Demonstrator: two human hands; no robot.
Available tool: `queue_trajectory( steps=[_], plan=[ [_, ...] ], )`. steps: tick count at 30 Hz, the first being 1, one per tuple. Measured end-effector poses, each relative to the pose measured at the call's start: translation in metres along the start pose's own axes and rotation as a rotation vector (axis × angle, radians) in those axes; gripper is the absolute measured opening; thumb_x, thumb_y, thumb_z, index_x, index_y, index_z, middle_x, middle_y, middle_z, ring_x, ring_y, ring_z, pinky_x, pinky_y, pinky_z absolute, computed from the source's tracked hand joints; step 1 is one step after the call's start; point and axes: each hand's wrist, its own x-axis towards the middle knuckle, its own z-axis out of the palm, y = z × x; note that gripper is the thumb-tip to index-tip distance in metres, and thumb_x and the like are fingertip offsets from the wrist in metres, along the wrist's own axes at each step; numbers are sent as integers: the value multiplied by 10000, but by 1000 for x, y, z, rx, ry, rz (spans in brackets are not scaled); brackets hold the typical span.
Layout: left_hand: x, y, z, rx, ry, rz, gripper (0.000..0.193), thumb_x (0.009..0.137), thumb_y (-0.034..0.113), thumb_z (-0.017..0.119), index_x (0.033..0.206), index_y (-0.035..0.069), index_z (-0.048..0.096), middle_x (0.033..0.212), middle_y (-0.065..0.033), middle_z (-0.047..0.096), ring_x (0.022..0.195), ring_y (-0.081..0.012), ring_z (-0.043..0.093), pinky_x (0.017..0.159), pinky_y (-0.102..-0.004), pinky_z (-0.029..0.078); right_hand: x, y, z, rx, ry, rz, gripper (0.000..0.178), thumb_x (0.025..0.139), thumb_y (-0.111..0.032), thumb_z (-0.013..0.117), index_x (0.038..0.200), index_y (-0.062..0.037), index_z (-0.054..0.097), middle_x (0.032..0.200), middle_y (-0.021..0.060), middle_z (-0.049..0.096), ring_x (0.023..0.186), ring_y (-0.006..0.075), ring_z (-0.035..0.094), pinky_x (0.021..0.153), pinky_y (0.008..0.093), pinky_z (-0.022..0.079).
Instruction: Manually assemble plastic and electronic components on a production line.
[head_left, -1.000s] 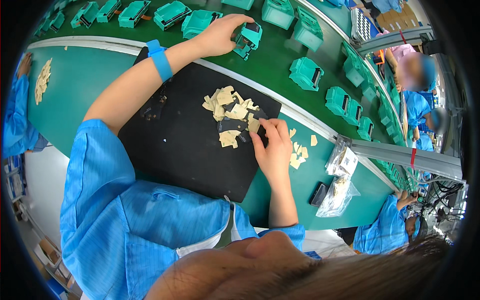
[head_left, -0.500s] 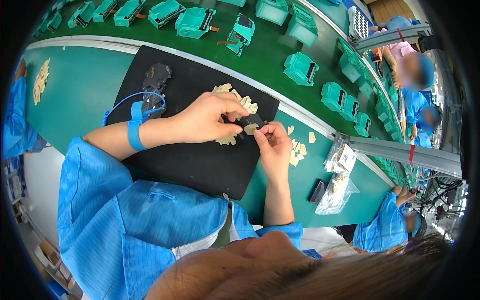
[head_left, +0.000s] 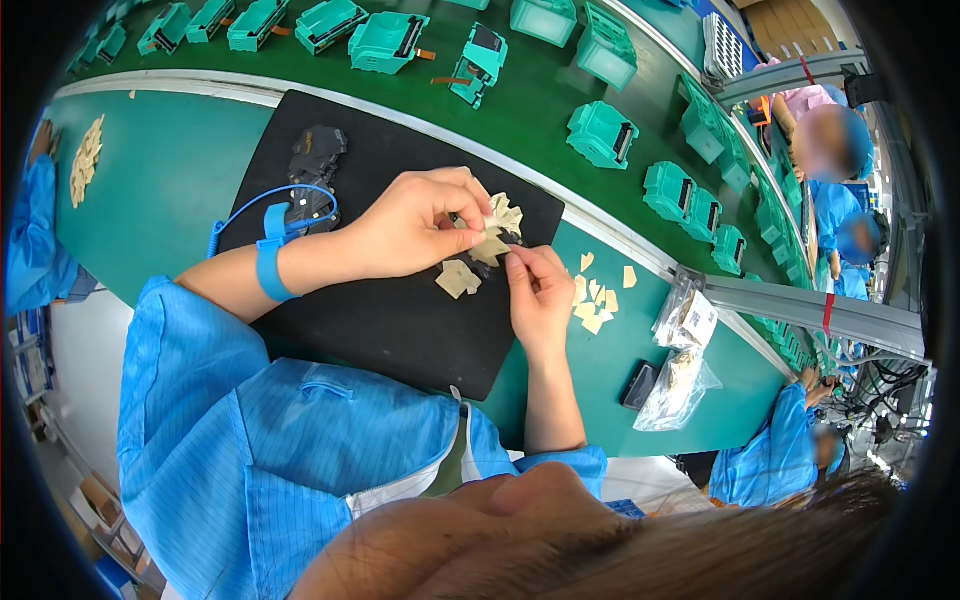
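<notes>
Over the black mat (head_left: 350, 330), a pale yellow flat piece (head_left: 490, 247), like a backing-paper scrap, is pinched by my left hand (head_left: 415, 225) at its upper left. At its right edge is my right hand (head_left: 540, 300), thumb and index finger closed together; whether they grip the piece too is hard to see. Dark parts (head_left: 484, 269) lie partly hidden under the fingers. More crumpled yellow pieces (head_left: 507, 214) sit just beyond the hands, and another yellow piece (head_left: 458, 279) rests on the mat below my left hand. A blue wrist strap (head_left: 270, 265) circles my left wrist.
Black moulded parts (head_left: 318, 160) lie at the mat's upper left. Loose yellow scraps (head_left: 596, 300), clear plastic bags (head_left: 680, 385) and a small black box (head_left: 640, 385) are on the right. Green trays (head_left: 390, 42) line the belt beyond the metal rail (head_left: 480, 152).
My left thumb and fingers have come together on the yellow piece, which was at my right fingertips. My right hand has shifted slightly left. The yellow piece below my left hand is more exposed.
</notes>
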Motion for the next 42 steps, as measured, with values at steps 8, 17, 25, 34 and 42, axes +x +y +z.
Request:
queue_trajectory(
  steps=[8, 17, 25, 34, 42],
  plan=[
    [-4, 18, 1, -28, -158, -207, 109, 725, 56, 661, 809, -10, 638, 738, -91, 660, 657, -148, 650, 607, -261, 517, -7, -43, 1, -165, -41, -237, 131, 765, -22, 687, 886, -5, 640, 767, 46, 542, 512, 66, 454, 451, 217, 351],
    [7, 94, -71, 185, 15, -6, 332, 733, 21, 690, 1055, 9, 605, 952, -91, 645, 879, -156, 622, 723, -273, 500, -18, -37, -6, 144, -23, -226, 72, 794, 50, 645, 841, 27, 595, 888, 49, 529, 658, 58, 491, 539, 168, 383],
    [-26, 91, -63, 283, -144, 13, 281, 755, 41, 685, 1025, -15, 630, 930, -136, 628, 807, -169, 620, 614, -271, 509, -31, -42, -3, 441, -187, -10, 76, 847, 58, 583, 896, 0, 582, 838, 18, 548, 714, 59, 513, 614, 173, 405],
    [-32, 28, 15, -200, -213, -359, 112, 791, 75, 671, 871, -3, 668, 726, -73, 636, 633, -97, 584, 563, -246, 463, -38, -31, 0, 403, -132, 91, 15, 881, -17, 585, 892, -8, 587, 768, -23, 575, 687, 24, 513, 612, 149, 392],
    [-34, 18, 26, -53, -82, -188, 73, 774, 57, 661, 828, 8, 654, 705, -65, 633, 590, -122, 584, 549, -248, 461, -36, -17, -1, 116, -80, -24, 35, 834, -12, 631, 842, -12, 598, 747, 12, 581, 570, 37, 502, 493, 177, 390]
  ],
)
